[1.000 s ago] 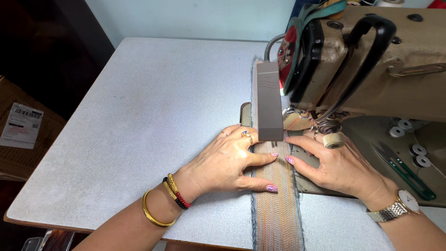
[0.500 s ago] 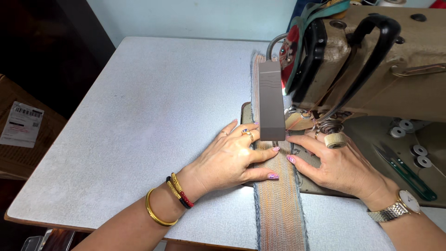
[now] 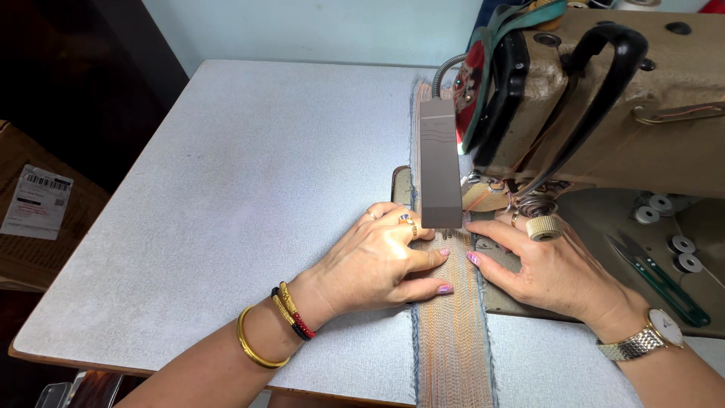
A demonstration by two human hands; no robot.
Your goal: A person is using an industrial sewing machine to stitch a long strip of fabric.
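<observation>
A long narrow strip of cloth (image 3: 451, 340), denim-edged with orange stitching, runs from the table's near edge under the foot of a tan sewing machine (image 3: 604, 113) and out behind it. My left hand (image 3: 377, 261) lies flat on the strip's left side, fingers spread, just before the needle. My right hand (image 3: 547, 268) presses flat on the strip's right edge beside the machine's metal plate. A grey lamp housing (image 3: 439, 162) hangs over the needle and hides it.
The grey table (image 3: 249, 166) stretches to the left. Green-handled snips (image 3: 653, 276) and several bobbins (image 3: 672, 242) lie on the machine bed at right. A cardboard box with a white label (image 3: 34, 200) stands on the floor at left.
The strip has fed away from me through the machine, more of it showing behind the lamp. Both hands have slid slightly forward with it, still flat on it.
</observation>
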